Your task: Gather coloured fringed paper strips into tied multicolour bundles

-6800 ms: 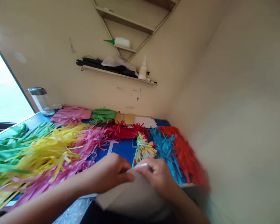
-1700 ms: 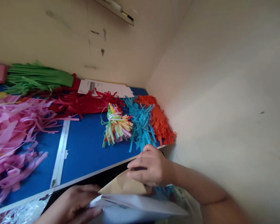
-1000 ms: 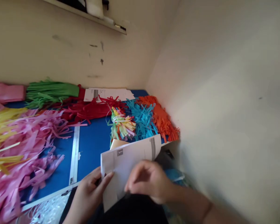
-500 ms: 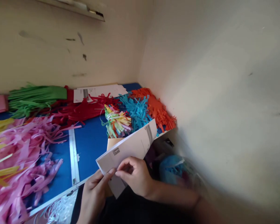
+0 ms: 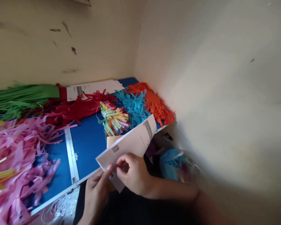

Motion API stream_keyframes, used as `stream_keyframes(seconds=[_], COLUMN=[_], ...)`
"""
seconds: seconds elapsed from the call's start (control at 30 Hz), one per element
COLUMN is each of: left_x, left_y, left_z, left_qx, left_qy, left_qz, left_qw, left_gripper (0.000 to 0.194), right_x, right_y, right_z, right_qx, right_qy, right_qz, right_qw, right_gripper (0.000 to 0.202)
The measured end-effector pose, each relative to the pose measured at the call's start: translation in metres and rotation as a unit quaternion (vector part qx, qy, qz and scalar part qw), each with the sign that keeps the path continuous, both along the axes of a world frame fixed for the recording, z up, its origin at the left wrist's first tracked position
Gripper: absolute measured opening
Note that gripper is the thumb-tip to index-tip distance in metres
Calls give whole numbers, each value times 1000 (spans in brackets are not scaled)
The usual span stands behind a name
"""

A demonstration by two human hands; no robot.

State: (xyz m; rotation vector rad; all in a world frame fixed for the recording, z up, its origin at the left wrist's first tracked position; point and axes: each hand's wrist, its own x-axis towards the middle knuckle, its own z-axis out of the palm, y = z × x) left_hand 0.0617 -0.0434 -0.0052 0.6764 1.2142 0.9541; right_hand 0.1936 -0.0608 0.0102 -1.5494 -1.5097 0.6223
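A folded white printed paper (image 5: 133,137) slants over the table's front edge, with a grey block mark near its lower left and a striped band at its upper right. My left hand (image 5: 97,187) pinches its lower left corner between thumb and fingers. Just right of that thumb, my right hand (image 5: 134,175) curls in front of the paper, thumb and index fingertips close together; what they hold, if anything, is too small to tell. Behind the paper a tan card (image 5: 112,140) shows in part.
On the blue table (image 5: 86,147) lie pink (image 5: 21,140), green (image 5: 25,95), red (image 5: 77,107), blue (image 5: 134,107) and orange (image 5: 156,103) strips, a tied multicoloured bundle (image 5: 114,117) and white sheets (image 5: 96,88). Below right is a plastic bag (image 5: 173,162). Walls stand behind and right.
The view has shifted slightly, so the table items appear further left and higher. My right thumb and fingertips have moved a little against the paper; my left hand keeps its hold.
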Motion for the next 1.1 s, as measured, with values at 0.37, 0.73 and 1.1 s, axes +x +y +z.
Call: stream_keyframes(seconds=[0.37,0.73,1.1], left_x=[-17,-29,-21], left_y=[-1,13,13], left_z=[-15,1,6], left_qx=[4,22,144], left_qy=[49,55,201], left_qz=[-71,-185,-52], left_qw=[996,981,968], left_gripper=[50,50,40], right_x=[45,78,54], right_y=[11,50,26], right_z=[10,33,41], right_qx=[51,62,132], right_qy=[-213,-296,-316], right_qz=[-76,130,109], right_qw=[973,944,933], right_gripper=[22,39,29])
